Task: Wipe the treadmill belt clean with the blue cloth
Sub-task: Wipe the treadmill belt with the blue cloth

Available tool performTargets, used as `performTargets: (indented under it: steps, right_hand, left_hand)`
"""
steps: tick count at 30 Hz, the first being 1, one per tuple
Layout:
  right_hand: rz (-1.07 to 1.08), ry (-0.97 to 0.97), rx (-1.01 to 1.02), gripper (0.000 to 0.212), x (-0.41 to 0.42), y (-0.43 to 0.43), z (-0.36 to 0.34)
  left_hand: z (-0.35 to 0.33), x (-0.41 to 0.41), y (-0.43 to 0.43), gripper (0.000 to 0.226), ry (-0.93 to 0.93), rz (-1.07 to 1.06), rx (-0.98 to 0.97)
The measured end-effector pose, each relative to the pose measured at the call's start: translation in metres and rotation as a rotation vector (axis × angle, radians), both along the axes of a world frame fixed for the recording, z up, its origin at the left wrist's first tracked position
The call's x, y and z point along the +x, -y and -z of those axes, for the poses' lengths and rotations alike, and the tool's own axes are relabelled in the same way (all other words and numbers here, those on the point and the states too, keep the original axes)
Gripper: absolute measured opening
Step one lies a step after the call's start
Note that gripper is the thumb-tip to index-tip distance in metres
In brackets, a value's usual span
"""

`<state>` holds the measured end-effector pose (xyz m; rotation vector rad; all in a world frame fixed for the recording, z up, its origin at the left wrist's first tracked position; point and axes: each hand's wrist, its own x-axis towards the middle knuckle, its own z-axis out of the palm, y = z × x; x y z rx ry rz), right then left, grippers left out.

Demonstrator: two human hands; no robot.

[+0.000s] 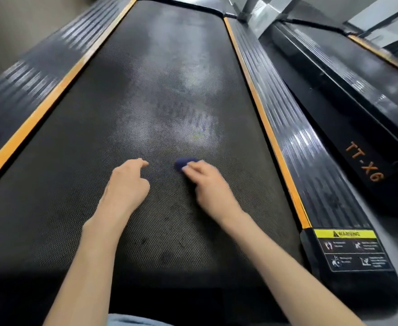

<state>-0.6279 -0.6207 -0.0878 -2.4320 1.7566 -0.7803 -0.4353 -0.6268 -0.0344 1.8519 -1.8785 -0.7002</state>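
Right hand (205, 182) fingers bunched round blue cloth (184, 163) mid treadmill belt (146, 90), left hand (127, 182) beside it, fingers loosely curled, holding nothing

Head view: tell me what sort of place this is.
Most likely a gym: a treadmill belt, a second treadmill close on its right, and a yellow warning sticker at the end of the side rail. The right hand holds the blue cloth on the belt.
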Motion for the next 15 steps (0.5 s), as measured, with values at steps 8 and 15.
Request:
performTargets:
  steps: [8, 15]
  right_hand:
    - [0.437, 0.103, 0.077, 0.042, -0.036, 0.03, -0.006]
    - [-0.211, -0.095, 0.074, 0.05, 0.012, -0.046, 0.004]
  left_hand:
    - [0.003, 0.0, 0.001, 0.063, 0.082, 0.153, 0.076]
    - [0.002, -0.016, 0.007, 0.059, 0.05, 0.203, 0.022]
